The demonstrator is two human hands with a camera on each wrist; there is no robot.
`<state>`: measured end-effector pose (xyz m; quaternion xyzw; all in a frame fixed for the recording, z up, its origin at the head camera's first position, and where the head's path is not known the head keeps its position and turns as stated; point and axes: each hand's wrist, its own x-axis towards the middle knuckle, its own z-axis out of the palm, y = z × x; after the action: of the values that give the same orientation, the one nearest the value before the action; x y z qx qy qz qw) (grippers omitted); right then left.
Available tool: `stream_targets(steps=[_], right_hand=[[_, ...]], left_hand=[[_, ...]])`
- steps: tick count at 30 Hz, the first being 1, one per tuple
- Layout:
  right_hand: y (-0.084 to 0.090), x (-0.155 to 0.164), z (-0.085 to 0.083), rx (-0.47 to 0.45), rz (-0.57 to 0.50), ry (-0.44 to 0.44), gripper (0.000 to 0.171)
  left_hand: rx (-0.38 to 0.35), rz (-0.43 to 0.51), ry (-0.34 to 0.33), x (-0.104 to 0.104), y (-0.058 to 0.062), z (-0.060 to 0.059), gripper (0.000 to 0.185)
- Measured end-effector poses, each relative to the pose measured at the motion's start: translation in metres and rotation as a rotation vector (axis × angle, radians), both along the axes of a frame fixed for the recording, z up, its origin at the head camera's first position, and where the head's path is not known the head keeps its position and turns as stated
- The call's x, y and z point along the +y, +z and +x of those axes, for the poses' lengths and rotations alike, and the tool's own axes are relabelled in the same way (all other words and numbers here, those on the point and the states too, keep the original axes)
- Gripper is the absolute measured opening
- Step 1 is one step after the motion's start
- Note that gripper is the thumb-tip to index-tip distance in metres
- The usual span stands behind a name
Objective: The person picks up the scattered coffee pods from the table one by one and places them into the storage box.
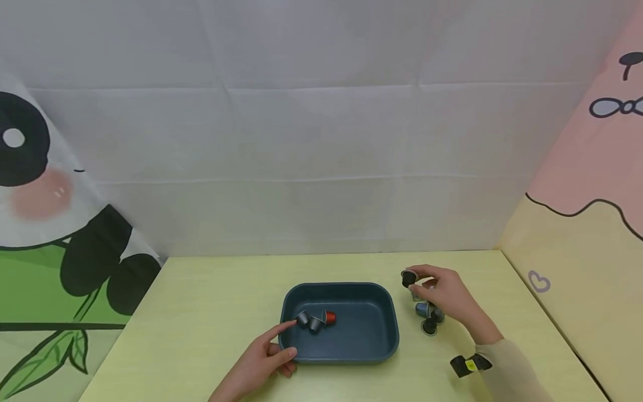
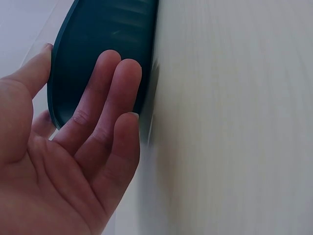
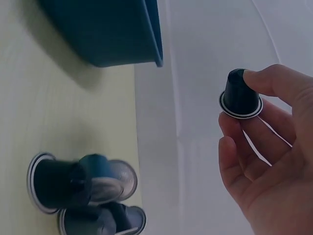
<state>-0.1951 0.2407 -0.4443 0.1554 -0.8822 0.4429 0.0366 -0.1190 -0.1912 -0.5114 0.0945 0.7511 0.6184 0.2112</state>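
Observation:
A dark teal tray (image 1: 387, 340) sits mid-table and holds two grey capsules (image 1: 302, 318) and a red one (image 1: 329, 317). My left hand (image 1: 287, 338) lies at the tray's near left corner. Its straight fingers (image 2: 105, 93) touch the tray's outer wall (image 2: 98, 39), and the index finger reaches the rim. To the right of the tray, my right hand (image 1: 418, 278) is lifted off the table and pinches a black capsule (image 1: 408, 277) between thumb and fingers (image 3: 276, 83); the capsule (image 3: 239, 95) shows rim down in the right wrist view. Beneath that hand, several loose capsules (image 1: 427, 318) lie on the table.
The yellow table (image 1: 201, 312) is walled by a white sheet behind, a panda banner (image 1: 60, 234) at left and a pink and yellow panel (image 1: 577, 234) at right. A black strap (image 1: 469, 364) sits on my right wrist. Loose capsules (image 3: 58, 183) lie tipped together.

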Motion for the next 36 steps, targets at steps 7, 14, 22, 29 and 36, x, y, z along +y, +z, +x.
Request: stream_targets(steps=[7, 14, 22, 29, 36], right_hand=[[0.007, -0.018, -0.012, 0.009, -0.003, 0.044, 0.034], [0.013, -0.037, -0.022, 0.016, -0.044, 0.103, 0.037], [0.009, -0.062, -0.036, 0.018, -0.094, 0.16, 0.038], [0.001, -0.086, -0.044, -0.049, -0.208, 0.2, 0.039], [-0.01, -0.1, -0.05, -0.062, -0.263, 0.224, 0.038]], left_hand=[[0.001, 0.005, 0.001, 0.001, 0.001, -0.002, 0.063], [0.004, 0.007, -0.006, -0.001, 0.001, -0.002, 0.065], [-0.011, 0.016, 0.005, -0.001, 0.001, -0.001, 0.064], [-0.003, 0.015, 0.0, -0.001, 0.001, 0.0, 0.064], [0.003, 0.024, -0.008, 0.0, -0.001, 0.0, 0.064]])
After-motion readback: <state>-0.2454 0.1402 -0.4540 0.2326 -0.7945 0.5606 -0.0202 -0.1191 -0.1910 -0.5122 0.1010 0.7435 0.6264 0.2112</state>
